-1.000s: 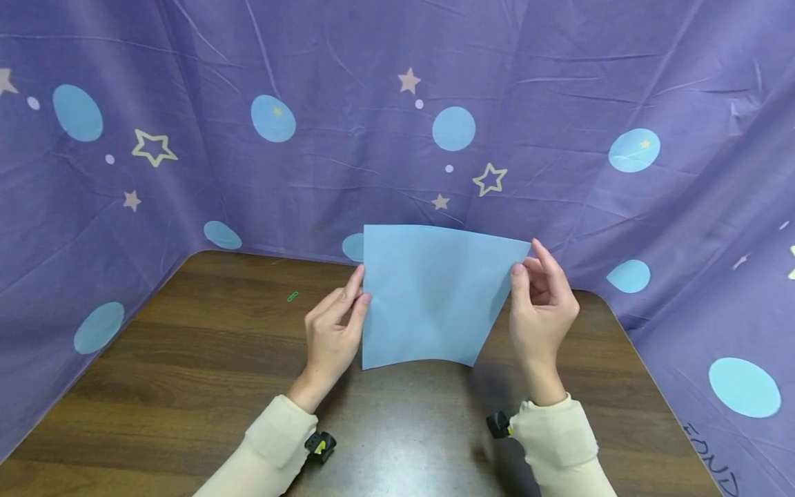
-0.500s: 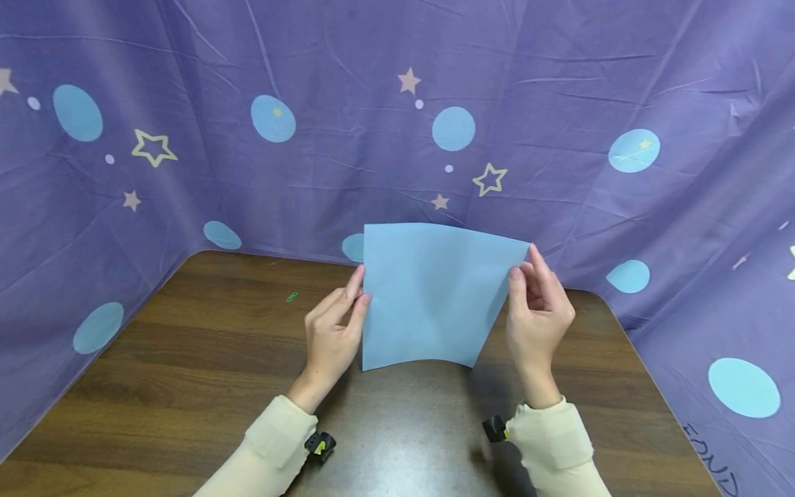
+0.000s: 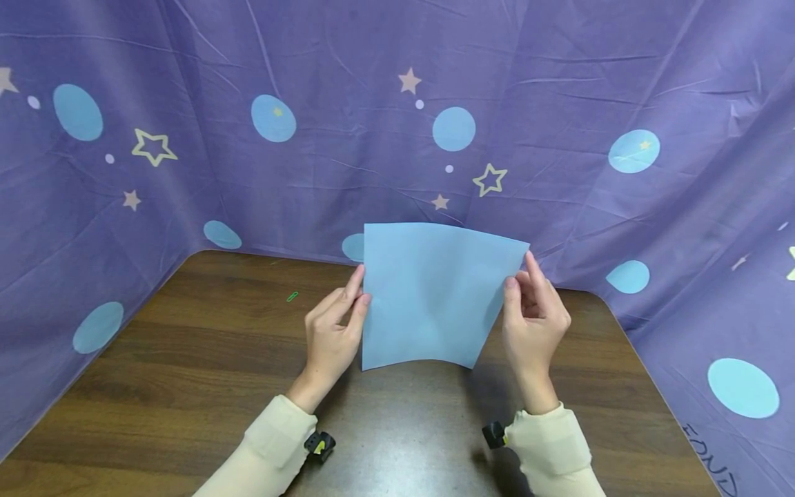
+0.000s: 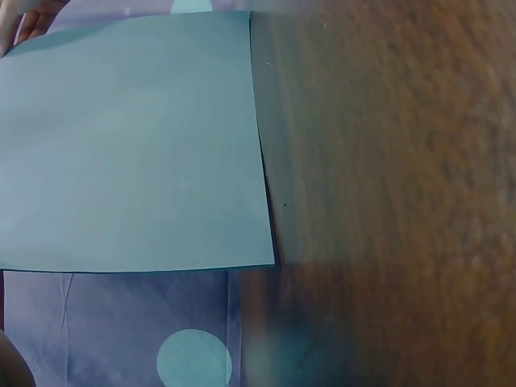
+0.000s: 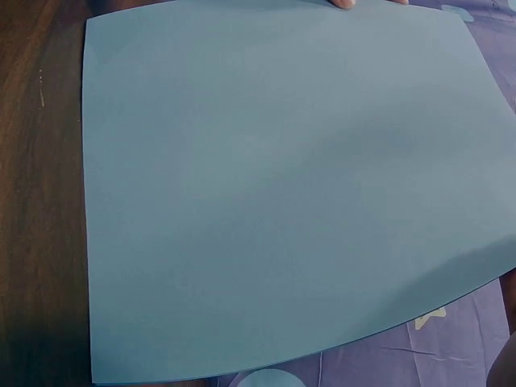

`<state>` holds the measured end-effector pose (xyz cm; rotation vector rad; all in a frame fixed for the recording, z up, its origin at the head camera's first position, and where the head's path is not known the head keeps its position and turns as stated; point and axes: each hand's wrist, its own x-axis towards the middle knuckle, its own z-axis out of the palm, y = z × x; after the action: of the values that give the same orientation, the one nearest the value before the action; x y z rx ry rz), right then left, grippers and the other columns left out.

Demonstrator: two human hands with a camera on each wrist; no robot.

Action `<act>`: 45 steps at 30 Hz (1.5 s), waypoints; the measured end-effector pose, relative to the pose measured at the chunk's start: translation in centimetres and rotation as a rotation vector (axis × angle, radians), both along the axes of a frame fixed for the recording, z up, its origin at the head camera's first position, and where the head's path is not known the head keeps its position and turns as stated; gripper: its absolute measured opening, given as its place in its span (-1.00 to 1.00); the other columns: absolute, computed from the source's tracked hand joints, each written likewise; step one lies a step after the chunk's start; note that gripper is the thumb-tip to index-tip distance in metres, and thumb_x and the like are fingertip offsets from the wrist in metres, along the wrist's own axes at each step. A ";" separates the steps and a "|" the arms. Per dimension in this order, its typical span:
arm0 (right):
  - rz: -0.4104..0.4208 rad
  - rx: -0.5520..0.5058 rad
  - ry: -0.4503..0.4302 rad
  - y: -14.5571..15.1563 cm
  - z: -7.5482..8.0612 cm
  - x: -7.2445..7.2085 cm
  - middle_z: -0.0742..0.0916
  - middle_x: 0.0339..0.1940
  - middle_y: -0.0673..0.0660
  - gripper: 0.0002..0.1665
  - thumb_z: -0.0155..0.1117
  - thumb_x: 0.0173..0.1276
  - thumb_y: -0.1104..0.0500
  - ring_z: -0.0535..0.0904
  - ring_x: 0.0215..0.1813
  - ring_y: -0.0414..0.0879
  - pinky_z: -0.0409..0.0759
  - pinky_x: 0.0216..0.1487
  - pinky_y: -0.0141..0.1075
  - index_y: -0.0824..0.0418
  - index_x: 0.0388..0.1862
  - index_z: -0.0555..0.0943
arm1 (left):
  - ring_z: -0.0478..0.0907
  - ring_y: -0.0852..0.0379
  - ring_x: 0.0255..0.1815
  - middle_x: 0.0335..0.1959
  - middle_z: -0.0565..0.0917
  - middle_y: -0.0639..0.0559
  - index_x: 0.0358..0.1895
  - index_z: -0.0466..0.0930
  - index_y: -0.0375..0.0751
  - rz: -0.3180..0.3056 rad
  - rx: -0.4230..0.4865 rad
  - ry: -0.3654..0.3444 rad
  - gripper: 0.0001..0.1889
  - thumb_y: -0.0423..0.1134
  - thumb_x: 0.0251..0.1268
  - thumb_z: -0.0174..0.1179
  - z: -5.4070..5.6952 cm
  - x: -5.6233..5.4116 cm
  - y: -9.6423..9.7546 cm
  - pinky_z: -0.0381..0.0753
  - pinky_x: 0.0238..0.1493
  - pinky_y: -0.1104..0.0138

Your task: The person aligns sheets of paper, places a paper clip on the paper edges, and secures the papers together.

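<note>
A light blue sheet of paper (image 3: 435,297) stands tilted up in front of me, bowed a little, and it fills much of both wrist views. My left hand (image 3: 332,335) pinches its left edge, thumb on the near face. At the upper part of the right edge, my right hand (image 3: 535,328) holds the sheet between thumb and fingers, the index fingertip close to the top corner. Whether the lower edge touches the table I cannot tell. In the left wrist view, part of the right hand (image 4: 28,20) shows beyond the paper (image 4: 137,153).
A small green paper clip (image 3: 292,297) lies on the brown wooden table (image 3: 205,366), left of the paper. Behind and at both sides hangs a purple curtain (image 3: 348,83) with stars and blue dots. A small black camera sits at each wrist.
My right hand has shifted slightly left and down along the sheet's right edge. The top right corner of the paper has moved slightly left. My left hand has stayed in place.
</note>
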<state>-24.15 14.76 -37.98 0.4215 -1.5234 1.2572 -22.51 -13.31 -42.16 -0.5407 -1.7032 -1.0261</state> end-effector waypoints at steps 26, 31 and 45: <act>-0.015 0.104 0.031 0.2 -1.2 0.7 0.73 -0.40 0.38 -0.40 0.35 0.23 0.63 0.57 -0.32 -0.43 0.52 -0.30 -0.65 0.43 0.29 0.67 | 0.67 0.08 -0.34 -0.35 0.77 -0.01 0.38 0.63 -0.25 0.006 -0.010 0.008 -0.38 -0.59 0.21 0.41 0.0 -0.1 0.1 0.64 -0.23 0.39; -0.010 0.110 0.029 0.1 -1.4 0.8 0.73 -0.39 0.40 -0.38 0.35 0.22 0.65 0.58 -0.31 -0.42 0.53 -0.28 -0.66 0.45 0.30 0.65 | 0.66 0.09 -0.35 -0.35 0.76 -0.02 0.38 0.64 -0.24 0.004 -0.009 0.005 -0.39 -0.59 0.22 0.42 0.1 -0.1 0.1 0.64 -0.24 0.39; 0.008 0.118 0.018 -0.6 -1.4 1.9 0.73 -0.40 0.42 -0.36 0.32 0.19 0.68 0.61 -0.26 -0.42 0.57 -0.20 -0.66 0.47 0.30 0.64 | 0.65 0.08 -0.36 -0.37 0.75 -0.08 0.38 0.63 -0.25 0.004 -0.010 0.002 -0.45 -0.52 0.32 0.39 0.0 0.0 -0.1 0.63 -0.26 0.39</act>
<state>-22.30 14.21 -39.33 0.5146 -1.5873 1.1697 -22.54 -13.38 -42.18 -0.5447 -1.7078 -1.0139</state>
